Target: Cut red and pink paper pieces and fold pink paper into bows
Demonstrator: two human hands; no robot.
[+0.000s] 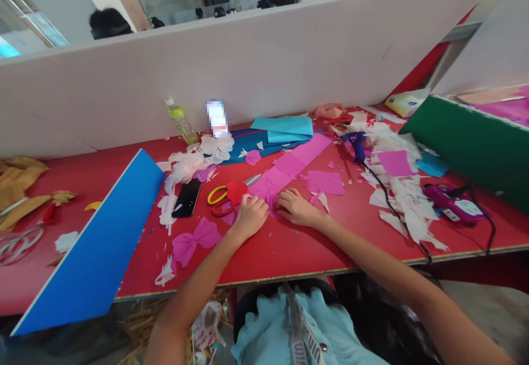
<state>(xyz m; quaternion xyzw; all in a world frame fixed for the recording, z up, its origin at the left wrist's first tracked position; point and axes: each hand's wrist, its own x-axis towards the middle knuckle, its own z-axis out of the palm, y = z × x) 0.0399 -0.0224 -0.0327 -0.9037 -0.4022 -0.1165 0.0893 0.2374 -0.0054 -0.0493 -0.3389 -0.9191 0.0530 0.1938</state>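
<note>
My left hand (252,214) and my right hand (296,207) rest close together on the table, fingers closed on a gathered piece of pink crepe paper (270,199) between them. Behind it, a long pink paper strip (297,160) runs back to the right. Left of my left hand lie scissors (217,209) with a yellow and a red handle, blades pointing away. A pink crepe paper bow shape (196,241) lies nearer the table's front. Beyond my right hand is a flat pink paper square (325,182).
A blue board (103,238) bounds the left side, a green board (475,144) the right. A black phone (187,198), a bottle (182,122) and a lit phone (217,118) stand or lie left. White scraps (413,205), a blue glue gun (356,143) and its cord lie right.
</note>
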